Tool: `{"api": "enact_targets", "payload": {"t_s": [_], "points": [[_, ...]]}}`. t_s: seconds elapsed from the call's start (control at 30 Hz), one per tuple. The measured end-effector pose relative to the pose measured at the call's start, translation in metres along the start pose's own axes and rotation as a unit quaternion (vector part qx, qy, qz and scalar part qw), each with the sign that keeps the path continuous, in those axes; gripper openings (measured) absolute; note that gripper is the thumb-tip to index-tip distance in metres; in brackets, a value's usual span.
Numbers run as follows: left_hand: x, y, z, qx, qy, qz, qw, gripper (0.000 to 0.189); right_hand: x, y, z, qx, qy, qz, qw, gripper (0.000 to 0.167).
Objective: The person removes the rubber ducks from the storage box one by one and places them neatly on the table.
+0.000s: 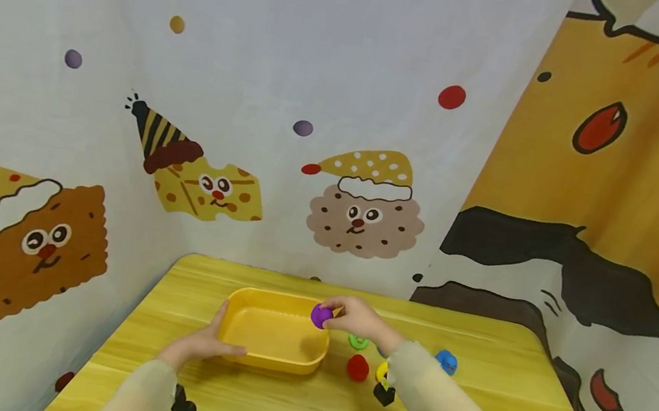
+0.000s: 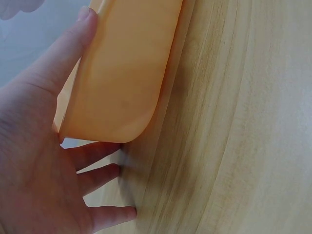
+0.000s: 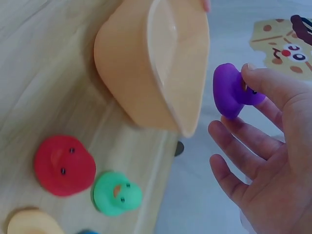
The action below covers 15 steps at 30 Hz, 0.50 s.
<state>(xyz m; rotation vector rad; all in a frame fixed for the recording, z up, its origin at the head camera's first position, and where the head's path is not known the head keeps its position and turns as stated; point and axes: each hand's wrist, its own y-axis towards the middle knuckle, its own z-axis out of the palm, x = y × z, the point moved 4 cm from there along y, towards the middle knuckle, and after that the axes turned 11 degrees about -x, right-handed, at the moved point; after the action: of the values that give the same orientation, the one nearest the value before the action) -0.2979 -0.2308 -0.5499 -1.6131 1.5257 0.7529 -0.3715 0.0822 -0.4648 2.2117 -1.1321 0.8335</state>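
Note:
A purple rubber duck (image 3: 226,90) is pinched between the thumb and fingers of my right hand (image 1: 354,318). In the head view this purple duck (image 1: 321,316) is over the right end of a yellow plastic basin (image 1: 269,363). My left hand (image 1: 205,342) rests against the left end of the basin, its thumb at the near rim. The left wrist view shows that hand (image 2: 44,146) with its fingers straight and spread beside the basin's outer wall (image 2: 122,73). No duck shows inside the basin.
Right of the basin lie a red duck (image 1: 358,368), a green duck (image 1: 357,342), a yellow duck (image 1: 382,372) partly behind the right sleeve, and a blue duck (image 1: 446,362). Black objects stand by each wrist. Printed cloth hangs behind the wooden table (image 1: 275,409).

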Motion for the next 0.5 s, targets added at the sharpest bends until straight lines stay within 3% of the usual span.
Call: {"api": "enact_targets", "payload": {"t_s": [0.23, 0.5], "points": [[0.008, 0.004, 0.002, 0.001, -0.011, -0.024, 0.9997, 0.13, -0.007, -0.014, -0.021, -0.013, -0.001, -0.006, 0.9999, 0.034], [-0.008, -0.004, -0.002, 0.009, 0.015, -0.009, 0.9998, 0.128, -0.019, -0.033, -0.051, -0.032, -0.009, -0.008, 0.9994, 0.031]]}}
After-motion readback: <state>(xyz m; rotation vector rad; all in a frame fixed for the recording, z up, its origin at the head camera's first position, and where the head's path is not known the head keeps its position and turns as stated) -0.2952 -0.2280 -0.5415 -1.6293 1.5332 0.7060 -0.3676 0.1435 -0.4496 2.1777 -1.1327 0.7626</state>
